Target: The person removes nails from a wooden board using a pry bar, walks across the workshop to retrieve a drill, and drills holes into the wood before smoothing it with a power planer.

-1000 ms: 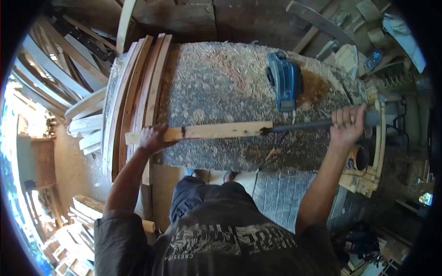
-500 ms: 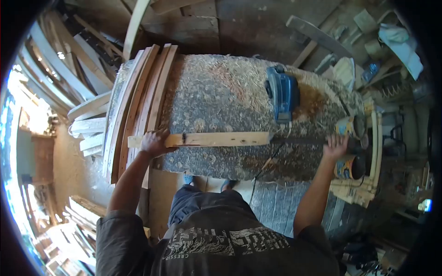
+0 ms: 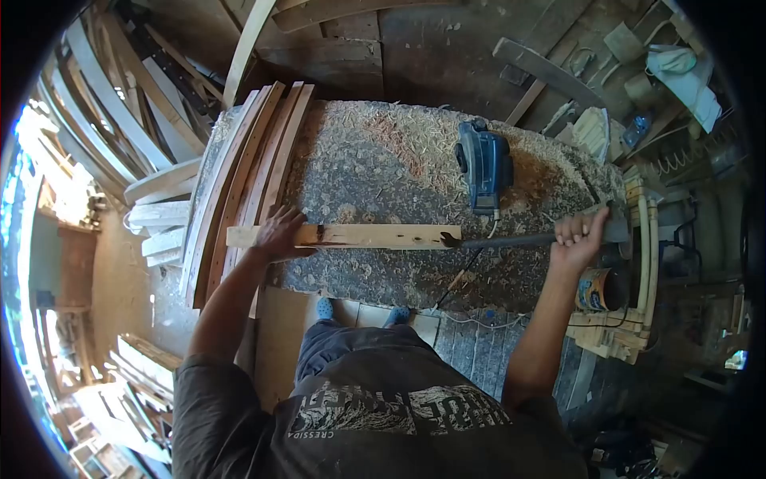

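Note:
My left hand lies across a pale wooden board near its left end, with fingers and thumb over the two edges. The board has dark spots and a dark mark beside my hand. My right hand is wrapped round a long dark crowbar. Its forked claw is at the board's right end and seems to touch the top face. Behind the bar stands a blue power planer on the bench, with its cord running toward the front edge.
Wood shavings cover much of the dark workbench. Several long curved strips of wood lie along its left end. A labelled tin stands at the right end near pale wooden rails. More curved timber leans at the far left.
My right hand has risen with the crowbar, and its claw now shows over the board's right end. My left hand has shifted slightly right along the board, fingers more spread.

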A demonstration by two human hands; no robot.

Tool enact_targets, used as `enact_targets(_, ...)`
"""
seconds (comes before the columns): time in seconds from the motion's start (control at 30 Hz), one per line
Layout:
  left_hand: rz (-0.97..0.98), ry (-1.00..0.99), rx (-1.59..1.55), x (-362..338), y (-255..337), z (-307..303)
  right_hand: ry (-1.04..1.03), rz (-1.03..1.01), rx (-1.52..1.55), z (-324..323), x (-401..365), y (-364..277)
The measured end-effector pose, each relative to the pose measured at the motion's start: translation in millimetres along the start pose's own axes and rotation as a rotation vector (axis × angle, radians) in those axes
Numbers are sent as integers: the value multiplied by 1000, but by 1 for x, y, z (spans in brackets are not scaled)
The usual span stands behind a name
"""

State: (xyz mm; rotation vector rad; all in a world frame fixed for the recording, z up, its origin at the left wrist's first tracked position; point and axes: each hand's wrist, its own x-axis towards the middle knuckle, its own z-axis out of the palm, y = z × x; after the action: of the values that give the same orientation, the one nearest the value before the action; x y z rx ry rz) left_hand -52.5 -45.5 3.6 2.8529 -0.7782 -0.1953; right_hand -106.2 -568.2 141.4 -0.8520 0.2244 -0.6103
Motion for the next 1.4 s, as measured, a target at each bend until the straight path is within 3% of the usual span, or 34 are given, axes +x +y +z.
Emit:
enact_targets(0.13,42,78,20,7,4,4,-189,-104,-365,79,-39,30)
enact_targets(0.23,-12,-11,-41,2,3,4,-280,-235,-680,139,-81,58)
enact_targets(0.33,-115,-108,15,2,6,-1,-512,-278,-720,161,-98,88)
enact_targets(0.43,-171,-204,4,1,10,-11,-605,-297,-794,185,-117,102)
enact_targets(0.5,-165,-133,9,-3,5,-1,-644,-262,-849,192,-130,106)
enact_targets(0.6,-154,-131,-14,-1,4,2,-765,-424,-981,192,-137,114)
enact_targets(0.63,-157,-125,-17,-3,3,5,-732,-772,-1038,181,-120,113)
enact_targets(0.7,-150,-118,-8,1,-4,3,-593,-522,-693,139,-58,76)
enact_targets(0.73,-151,-123,-16,0,-2,4,-466,65,-303,115,-38,53)
enact_targets(0.87,-113,-75,35,1,3,3,-326,14,-363,133,-50,62)
enact_targets(0.9,-116,-76,31,0,5,3,-402,-45,-449,139,-63,67)
enact_targets(1.0,-92,-106,24,2,4,2,-616,-494,-860,155,-104,86)
enact_targets(1.03,-90,-88,12,5,1,4,-684,-834,-1101,146,-101,83)
enact_targets(1.1,-94,-81,-3,3,0,9,-669,-536,-793,105,-56,57)
enact_targets(1.13,-98,-77,0,-1,1,10,-527,80,-239,76,-17,35)
enact_targets(1.23,-91,-31,17,13,2,3,-347,35,-243,105,-25,44)
enact_targets(1.3,-79,-53,34,6,5,5,-336,58,-305,125,-47,49)
enact_targets(1.37,-95,-99,42,5,5,6,-541,-858,-893,130,-63,57)
enact_targets(1.4,-85,-119,22,-1,3,10,-599,-1086,-1059,121,-56,54)
